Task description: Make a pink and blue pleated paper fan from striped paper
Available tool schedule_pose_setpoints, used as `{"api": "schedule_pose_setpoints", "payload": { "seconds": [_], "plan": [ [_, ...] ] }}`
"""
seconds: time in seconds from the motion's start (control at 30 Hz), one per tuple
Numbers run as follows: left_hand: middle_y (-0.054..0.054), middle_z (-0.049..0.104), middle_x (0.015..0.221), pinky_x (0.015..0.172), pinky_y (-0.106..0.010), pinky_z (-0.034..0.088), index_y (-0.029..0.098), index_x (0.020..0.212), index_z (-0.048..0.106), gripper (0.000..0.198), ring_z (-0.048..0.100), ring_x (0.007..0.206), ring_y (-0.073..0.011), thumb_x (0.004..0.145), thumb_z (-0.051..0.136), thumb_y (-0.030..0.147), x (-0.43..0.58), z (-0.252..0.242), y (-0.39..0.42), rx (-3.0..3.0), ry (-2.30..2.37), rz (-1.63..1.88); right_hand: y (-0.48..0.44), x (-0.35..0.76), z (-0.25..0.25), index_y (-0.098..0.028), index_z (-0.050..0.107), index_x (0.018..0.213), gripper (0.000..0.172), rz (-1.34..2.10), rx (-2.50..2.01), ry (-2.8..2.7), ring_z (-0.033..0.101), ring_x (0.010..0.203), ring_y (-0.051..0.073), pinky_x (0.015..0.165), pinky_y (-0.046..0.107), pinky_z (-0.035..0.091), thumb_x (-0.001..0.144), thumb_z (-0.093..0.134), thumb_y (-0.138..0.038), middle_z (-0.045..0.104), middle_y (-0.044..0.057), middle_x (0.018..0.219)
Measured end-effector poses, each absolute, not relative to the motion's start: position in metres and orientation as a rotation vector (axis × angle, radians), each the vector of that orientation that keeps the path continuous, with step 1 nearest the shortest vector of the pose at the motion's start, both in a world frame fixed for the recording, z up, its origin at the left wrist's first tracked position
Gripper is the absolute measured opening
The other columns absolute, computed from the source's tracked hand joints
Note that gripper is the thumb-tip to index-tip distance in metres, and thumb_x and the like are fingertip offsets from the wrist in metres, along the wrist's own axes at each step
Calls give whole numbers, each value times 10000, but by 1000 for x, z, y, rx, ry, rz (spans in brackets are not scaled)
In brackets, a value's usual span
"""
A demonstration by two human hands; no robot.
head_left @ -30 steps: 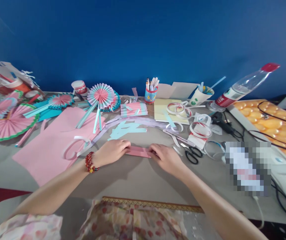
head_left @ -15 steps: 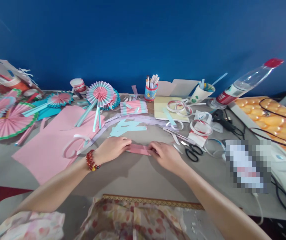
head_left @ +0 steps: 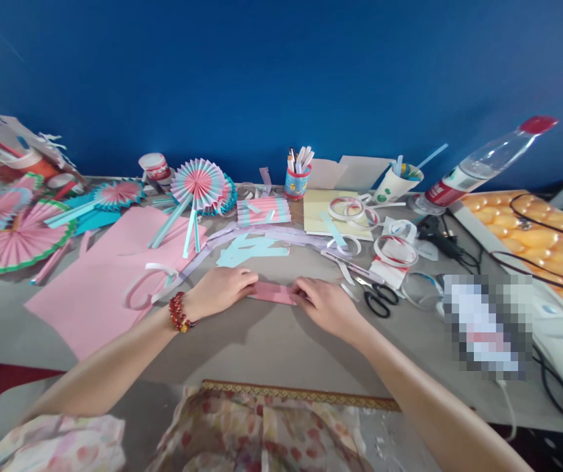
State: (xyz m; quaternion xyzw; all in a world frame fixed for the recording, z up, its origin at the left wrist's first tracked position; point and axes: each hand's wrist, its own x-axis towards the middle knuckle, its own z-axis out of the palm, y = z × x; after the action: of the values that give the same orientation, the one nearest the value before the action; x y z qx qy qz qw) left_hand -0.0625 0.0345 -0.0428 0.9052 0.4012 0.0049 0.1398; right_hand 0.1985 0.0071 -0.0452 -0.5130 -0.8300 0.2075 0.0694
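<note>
A narrow folded strip of pink paper [head_left: 273,292] lies between my hands near the middle of the table. My left hand [head_left: 222,289], with a red bead bracelet [head_left: 179,313] at the wrist, is closed on the strip's left end. At its right end, my right hand [head_left: 328,303] pinches the paper with fingers curled. Just beyond the hands are pale blue paper strips [head_left: 252,250] and a curved row of lilac strips [head_left: 271,233]. Black-handled scissors [head_left: 381,298] rest to the right of my right hand.
Pink paper sheets [head_left: 89,282] spread at left, beside pleated paper fans [head_left: 197,183]. Behind stand a pen cup [head_left: 297,180] and a paper cup [head_left: 395,185]. Tape rolls [head_left: 396,251], a glue gun [head_left: 441,239], a plastic bottle [head_left: 478,167] and a blurred-out phone [head_left: 485,328] occupy the right.
</note>
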Motion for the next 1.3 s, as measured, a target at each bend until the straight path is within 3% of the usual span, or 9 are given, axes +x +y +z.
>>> {"api": "schedule_pose_setpoints", "payload": {
  "seconds": [0.57,0.83,1.07,1.3],
  "plan": [
    [-8,587,835,587,-258,352,203,913,546,294,586,679,-149,1042,344,375,-64,-47,30,2780,1135,-42,7,198,-45,-220,608,930,73,607,-1545,-2506,649,808,183,665,247,358,946,538,-237,710,32,898],
    [-28,606,859,638,-262,394,200,930,557,293,601,712,-166,1038,347,372,-64,-49,29,2759,1143,-10,10,206,-45,-224,611,869,86,698,-1433,-2459,613,710,158,618,234,352,920,542,-226,686,10,814],
    [-32,628,887,657,-264,405,195,940,534,265,620,743,-172,1042,346,350,-63,-48,30,2787,1140,-49,17,224,-39,-219,618,784,149,687,-1418,-2454,590,712,154,617,235,342,906,533,-211,658,3,776],
    [-28,631,899,622,-273,394,193,937,523,246,620,725,-172,1041,355,340,-61,-46,29,2800,1140,-96,18,228,-39,-222,624,834,114,750,-1386,-2466,597,757,157,646,234,362,916,550,-249,666,3,820]
  ]
}}
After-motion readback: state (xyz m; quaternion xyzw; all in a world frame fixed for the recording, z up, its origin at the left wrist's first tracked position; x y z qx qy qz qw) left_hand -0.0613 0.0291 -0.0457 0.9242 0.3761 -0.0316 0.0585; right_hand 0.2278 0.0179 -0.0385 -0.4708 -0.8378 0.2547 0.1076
